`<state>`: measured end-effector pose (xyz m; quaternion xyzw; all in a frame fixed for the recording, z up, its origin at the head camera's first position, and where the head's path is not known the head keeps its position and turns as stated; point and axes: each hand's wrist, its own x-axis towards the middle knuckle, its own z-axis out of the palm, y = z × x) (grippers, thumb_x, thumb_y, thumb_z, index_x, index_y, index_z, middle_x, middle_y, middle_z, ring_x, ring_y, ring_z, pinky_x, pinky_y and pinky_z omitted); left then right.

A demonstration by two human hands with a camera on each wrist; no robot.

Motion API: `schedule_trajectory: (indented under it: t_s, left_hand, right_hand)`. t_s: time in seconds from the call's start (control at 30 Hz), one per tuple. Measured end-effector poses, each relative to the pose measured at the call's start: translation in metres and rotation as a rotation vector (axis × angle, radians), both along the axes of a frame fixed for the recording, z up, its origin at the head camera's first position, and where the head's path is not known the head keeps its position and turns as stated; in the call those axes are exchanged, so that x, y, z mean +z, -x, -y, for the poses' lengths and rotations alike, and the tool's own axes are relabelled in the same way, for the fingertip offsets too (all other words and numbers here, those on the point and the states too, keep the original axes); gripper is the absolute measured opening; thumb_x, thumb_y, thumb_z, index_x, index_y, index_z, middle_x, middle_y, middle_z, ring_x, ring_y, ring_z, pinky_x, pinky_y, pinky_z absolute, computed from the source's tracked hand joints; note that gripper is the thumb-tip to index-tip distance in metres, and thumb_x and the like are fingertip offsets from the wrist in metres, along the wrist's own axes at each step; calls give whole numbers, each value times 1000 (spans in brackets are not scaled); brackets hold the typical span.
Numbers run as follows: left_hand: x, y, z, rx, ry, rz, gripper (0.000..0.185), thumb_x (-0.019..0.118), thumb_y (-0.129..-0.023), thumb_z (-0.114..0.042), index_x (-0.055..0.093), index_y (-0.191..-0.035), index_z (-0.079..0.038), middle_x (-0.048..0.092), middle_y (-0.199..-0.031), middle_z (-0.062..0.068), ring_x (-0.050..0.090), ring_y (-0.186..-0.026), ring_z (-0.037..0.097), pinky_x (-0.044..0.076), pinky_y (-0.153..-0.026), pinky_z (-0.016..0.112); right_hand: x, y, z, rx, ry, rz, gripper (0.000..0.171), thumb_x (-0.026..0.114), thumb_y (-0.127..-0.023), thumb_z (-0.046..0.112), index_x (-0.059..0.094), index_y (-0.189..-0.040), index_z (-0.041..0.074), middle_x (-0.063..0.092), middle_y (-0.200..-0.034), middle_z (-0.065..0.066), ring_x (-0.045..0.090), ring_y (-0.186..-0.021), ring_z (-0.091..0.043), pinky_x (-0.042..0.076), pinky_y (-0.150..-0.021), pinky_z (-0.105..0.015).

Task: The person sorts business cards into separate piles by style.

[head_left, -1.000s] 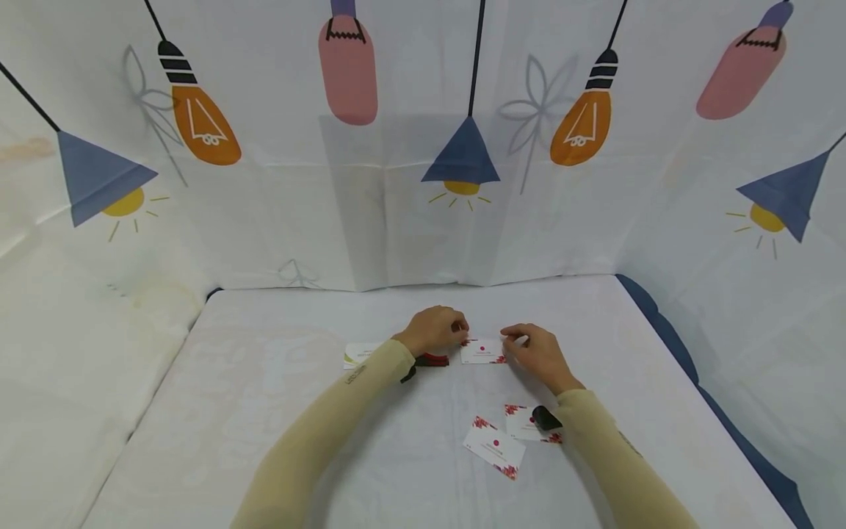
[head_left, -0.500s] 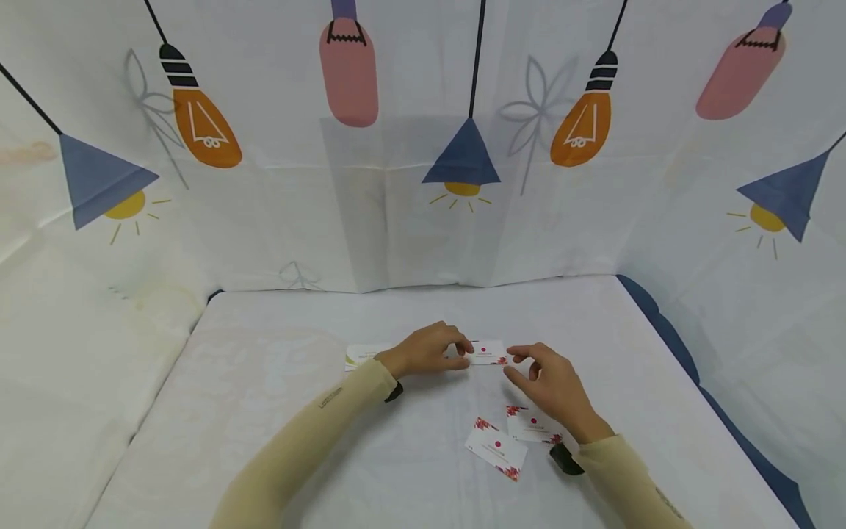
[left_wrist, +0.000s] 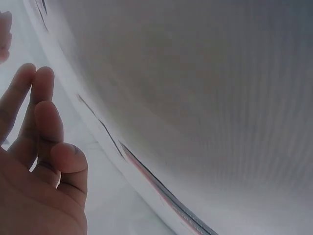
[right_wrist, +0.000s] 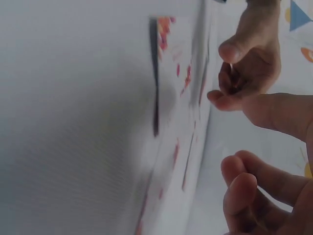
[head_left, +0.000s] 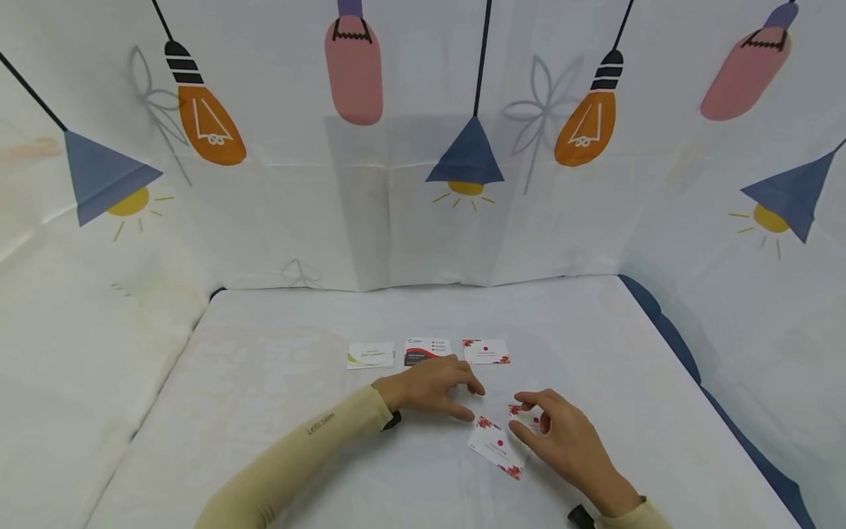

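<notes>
In the head view two white business cards with red patterned corners lie near me. The nearer card [head_left: 494, 450] is slanted, and the other card [head_left: 524, 417] is partly covered by my right hand [head_left: 562, 441]. That hand hovers over them, thumb and fingers parted, gripping nothing. To the left, my left hand [head_left: 432, 386] reaches above the table with spread fingers and holds nothing. In the right wrist view the patterned card [right_wrist: 171, 63] appears edge-on below both hands. The left wrist view shows my left hand [left_wrist: 44, 161] with loosely bent fingers.
Farther back, a row holds a green-and-white card [head_left: 371, 355], a black-and-red card [head_left: 426, 349] partly behind my left hand, and a red-patterned card [head_left: 485, 351]. The white-covered table [head_left: 264, 411] meets a lamp-printed curtain [head_left: 423, 235] behind.
Both hands have left the red-patterned card at the row's right end and moved toward the two nearer cards. The black-and-red card has come into sight.
</notes>
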<state>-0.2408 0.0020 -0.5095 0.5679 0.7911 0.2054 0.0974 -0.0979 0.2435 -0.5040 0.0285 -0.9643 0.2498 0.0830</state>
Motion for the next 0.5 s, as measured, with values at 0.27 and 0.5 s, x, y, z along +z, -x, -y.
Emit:
schedule_trajectory:
  t_s: [0.27, 0.5]
  left_hand:
    - [-5, -9, -2, -40, 44, -65, 45, 78, -87, -48, 70, -126, -27, 63, -114, -14, 55, -106, 2, 39, -93, 14]
    - [-4, -17, -4, -76, 73, -81, 51, 80, -83, -52, 69, -127, -27, 61, -116, -14, 51, -102, 1, 39, -89, 13]
  right_hand:
    - [-5, -26, 4, -82, -99, 149, 57, 88, -73, 50, 72, -118, 19, 62, -102, 7, 45, -66, -7, 43, -57, -23]
    - [-12, -35, 7, -63, -189, 218, 72, 83, -67, 67, 71, -118, 17, 65, -110, 0, 57, -81, -15, 58, -80, -41]
